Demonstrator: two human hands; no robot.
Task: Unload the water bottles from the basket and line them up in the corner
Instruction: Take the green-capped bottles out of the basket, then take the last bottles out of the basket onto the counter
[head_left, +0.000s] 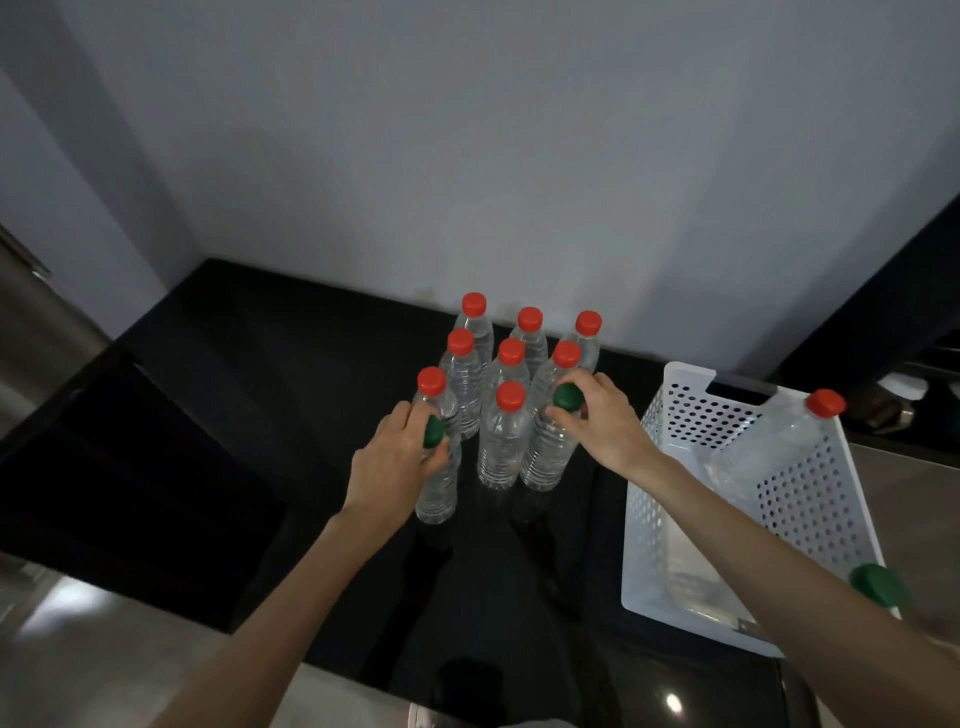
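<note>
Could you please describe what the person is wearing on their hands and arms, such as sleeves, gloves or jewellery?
The left hand and right hand are bare: no gloves, rings, watch or bracelet shows. The left arm and right arm are uncovered down to the picture's lower edge, so no sleeves are in view, and no markings can be seen.

A pale grey wall (467, 156) rises behind a glossy black counter (249, 374). A steel surface (41, 332) stands at far left, a dark panel (883, 291) at right, with a small blurred metallic object (891, 413) below it.
</note>
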